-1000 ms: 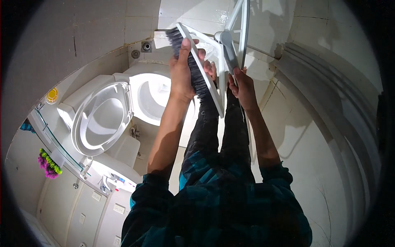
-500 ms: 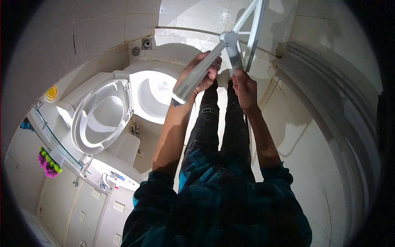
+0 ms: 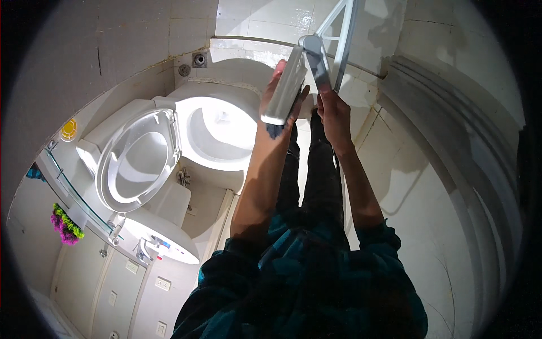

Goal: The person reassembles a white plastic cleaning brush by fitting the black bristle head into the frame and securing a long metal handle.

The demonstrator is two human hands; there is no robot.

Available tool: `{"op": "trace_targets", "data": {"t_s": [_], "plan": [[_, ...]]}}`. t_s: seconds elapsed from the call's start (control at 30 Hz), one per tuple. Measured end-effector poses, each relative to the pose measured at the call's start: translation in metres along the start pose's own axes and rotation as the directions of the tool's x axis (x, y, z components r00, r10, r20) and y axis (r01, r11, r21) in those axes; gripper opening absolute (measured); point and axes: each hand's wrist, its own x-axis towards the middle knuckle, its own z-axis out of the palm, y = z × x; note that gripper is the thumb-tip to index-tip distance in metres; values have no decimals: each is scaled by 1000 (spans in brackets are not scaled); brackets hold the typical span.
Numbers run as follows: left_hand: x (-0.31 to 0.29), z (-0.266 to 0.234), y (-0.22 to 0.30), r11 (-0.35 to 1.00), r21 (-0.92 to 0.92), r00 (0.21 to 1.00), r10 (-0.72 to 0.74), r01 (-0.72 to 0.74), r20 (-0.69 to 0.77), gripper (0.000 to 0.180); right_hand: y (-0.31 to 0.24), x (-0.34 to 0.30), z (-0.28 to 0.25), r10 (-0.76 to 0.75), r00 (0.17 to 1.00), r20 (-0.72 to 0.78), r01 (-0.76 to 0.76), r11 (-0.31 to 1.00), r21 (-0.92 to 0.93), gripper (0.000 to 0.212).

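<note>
A long-handled floor brush is between my hands, its white bar-shaped head (image 3: 282, 93) tilted, with dark bristles (image 3: 275, 131) showing along its underside and lower end. Behind that head is my left hand (image 3: 275, 85), a fingertip showing on each side of the bar; most of its fingers are hidden. My right hand (image 3: 334, 112) is closed round the grey neck (image 3: 318, 65), below the round joint. A white triangular frame (image 3: 342, 48) with a grey edge extends upward from the joint.
On my left stands a white toilet (image 3: 217, 153) with its lid (image 3: 140, 152) raised. Nearer are a white sink (image 3: 180, 248), a glass shelf (image 3: 73, 189) and a purple-green brush-like item (image 3: 68, 224). Grey curtain-like folds (image 3: 451, 130) hang at right. A drain (image 3: 199, 60) lies far left.
The brush head has swung more upright and to the right, with my left hand moving right along with it. More bristles show at its lower end. My right hand has barely moved.
</note>
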Motion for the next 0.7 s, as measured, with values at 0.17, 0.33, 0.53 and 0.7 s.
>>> {"op": "trace_targets", "data": {"t_s": [0.17,0.33,0.53,0.7], "plan": [[-9,12,8,918,390,995,38,-70,89,33,-1,1,1,5,1000,-23,-4,999,36,38],[-23,36,8,871,461,972,74,-171,222,31,0,3,-8,26,999,-40,-26,1000,2,38],[-28,38,13,869,455,970,105,-197,221,21,-14,-5,1,45,999,-4,-45,998,42,38],[-32,43,26,838,522,956,-2,-158,293,24,-4,-5,-1,-124,992,10,124,992,-25,38]]}}
